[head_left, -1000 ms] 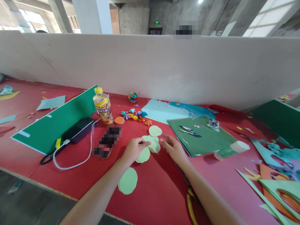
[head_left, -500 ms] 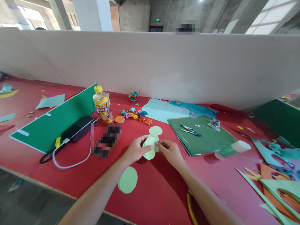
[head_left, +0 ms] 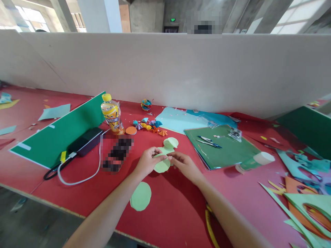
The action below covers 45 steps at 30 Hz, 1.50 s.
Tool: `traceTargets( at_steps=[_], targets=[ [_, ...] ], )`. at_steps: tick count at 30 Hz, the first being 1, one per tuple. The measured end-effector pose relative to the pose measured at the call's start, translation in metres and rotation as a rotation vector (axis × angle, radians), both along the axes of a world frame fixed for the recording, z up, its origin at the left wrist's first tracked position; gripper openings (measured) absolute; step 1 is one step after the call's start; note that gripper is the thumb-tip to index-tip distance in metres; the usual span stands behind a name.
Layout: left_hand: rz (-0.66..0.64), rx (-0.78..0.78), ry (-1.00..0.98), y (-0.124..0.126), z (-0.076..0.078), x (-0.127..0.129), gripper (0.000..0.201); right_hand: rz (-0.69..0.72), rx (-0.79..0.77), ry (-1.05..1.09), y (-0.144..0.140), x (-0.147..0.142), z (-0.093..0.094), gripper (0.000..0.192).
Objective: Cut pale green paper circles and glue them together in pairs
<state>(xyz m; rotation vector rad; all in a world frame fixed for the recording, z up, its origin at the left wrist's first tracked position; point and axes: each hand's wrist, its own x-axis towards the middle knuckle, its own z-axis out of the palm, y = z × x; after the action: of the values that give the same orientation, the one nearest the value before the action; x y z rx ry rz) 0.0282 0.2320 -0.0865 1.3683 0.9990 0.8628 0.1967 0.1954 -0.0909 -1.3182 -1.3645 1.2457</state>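
1. At the centre of the frame, we pinch a pale green paper circle point(head_left: 162, 164) between both hands: the left hand point(head_left: 146, 163) has its fingers pressed on the circle's left edge, and the right hand point(head_left: 184, 164) has its fingers closed on the right edge, the two sets of fingertips nearly meeting above the red table point(head_left: 181, 210).

2. The circle looks bent along its middle, so we judge a fold to be under way rather than finished; how sharp the crease is cannot be told.

3. Just behind the held piece, more pale green circles point(head_left: 170, 142) lie flat and overlapping, and a single green circle point(head_left: 140, 196) lies apart at lower centre, all apparently unfolded.

4. Above centre, small folded paper pieces point(head_left: 148, 125) in several colours sit near a flat orange circle point(head_left: 131, 131), suggesting earlier shapes are already done.

5. A yellow bottle point(head_left: 111, 114) stands at upper left of centre; pens point(head_left: 209, 141) rest on a green sheet point(head_left: 222, 147) at right; paper offcuts point(head_left: 305, 203) fill the lower right.
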Motion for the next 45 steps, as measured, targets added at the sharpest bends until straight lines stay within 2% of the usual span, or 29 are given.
traceTargets(
  at_steps=[2,4,12,16,19,22,24,28,30,35,39,43,45],
  targets=[
    [0.006,0.013,0.006,0.000,0.000,0.000,0.032,0.101,0.042,-0.082,-0.002,-0.001,0.001,0.029],
    [-0.003,0.024,0.006,-0.001,0.001,-0.001,0.033,0.107,0.055,-0.131,-0.004,-0.001,0.003,0.030],
    [-0.187,0.030,-0.008,-0.007,0.010,0.000,0.041,-0.086,-0.006,-0.063,-0.001,0.003,0.003,0.042],
    [-0.147,0.055,0.026,-0.006,0.007,-0.001,0.035,-0.209,-0.055,0.062,0.003,0.008,0.001,0.043],
    [-0.087,0.062,0.055,-0.004,0.006,-0.002,0.032,-0.247,-0.091,0.133,0.005,0.008,0.000,0.038],
    [-0.079,0.055,0.065,-0.003,0.007,-0.002,0.034,-0.238,-0.068,0.099,0.005,0.005,-0.001,0.055],
    [-0.086,0.054,0.074,-0.003,0.009,-0.002,0.036,-0.203,-0.001,0.022,0.005,0.003,-0.001,0.063],
    [-0.090,0.076,0.123,-0.006,0.012,-0.002,0.035,-0.005,0.059,-0.106,0.002,0.003,0.001,0.034],
    [-0.092,0.085,0.153,-0.007,0.012,-0.001,0.035,0.038,0.047,-0.116,0.000,0.004,0.004,0.031],
    [-0.094,0.083,0.200,-0.009,0.012,0.000,0.038,-0.128,-0.085,0.098,0.001,0.008,0.004,0.031],
    [-0.074,0.092,0.223,-0.009,0.014,-0.001,0.036,-0.214,-0.100,0.186,0.005,0.011,-0.002,0.035],
    [-0.067,0.096,0.233,-0.008,0.015,-0.001,0.036,-0.228,-0.106,0.178,0.004,0.009,0.000,0.061],
    [-0.062,0.103,0.249,-0.008,0.015,-0.001,0.038,-0.169,-0.090,0.121,0.002,0.007,0.002,0.058]
  ],
)
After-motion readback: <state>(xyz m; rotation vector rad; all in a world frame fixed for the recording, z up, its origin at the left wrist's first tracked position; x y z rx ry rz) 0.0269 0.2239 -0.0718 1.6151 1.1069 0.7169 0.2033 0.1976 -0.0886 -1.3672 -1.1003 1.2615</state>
